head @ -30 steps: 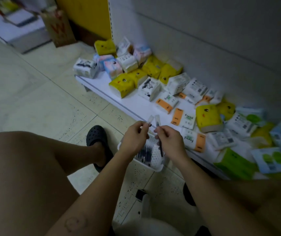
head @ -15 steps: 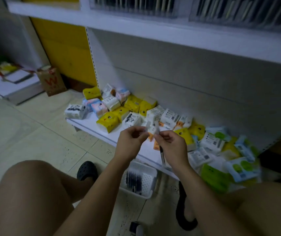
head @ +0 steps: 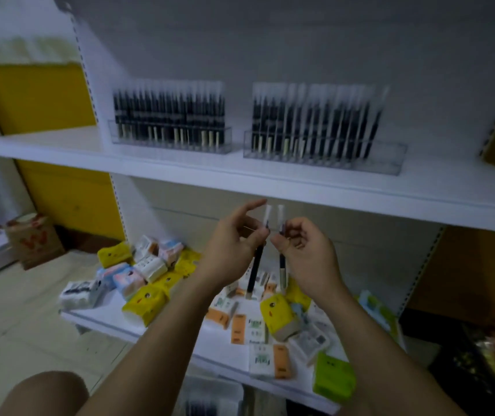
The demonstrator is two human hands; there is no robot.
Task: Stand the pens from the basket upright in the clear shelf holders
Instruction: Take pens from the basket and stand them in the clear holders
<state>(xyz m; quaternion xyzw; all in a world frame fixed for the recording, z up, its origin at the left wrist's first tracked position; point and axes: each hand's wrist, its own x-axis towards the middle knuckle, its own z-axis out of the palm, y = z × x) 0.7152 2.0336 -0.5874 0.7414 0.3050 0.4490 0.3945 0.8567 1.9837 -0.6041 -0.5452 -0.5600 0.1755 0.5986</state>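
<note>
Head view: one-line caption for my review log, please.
Left hand pinches one pen, right hand another, upright below the shelf bearing two clear holders of pens.

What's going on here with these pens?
A person at a shop shelf is restocking pens. The left hand pinches one black pen and the right hand pinches a second pen, both upright, caps up, just below the upper shelf. On that shelf the left clear holder looks full, while the right clear holder has bare slots at its right end. The basket sits blurred on the floor below.
</note>
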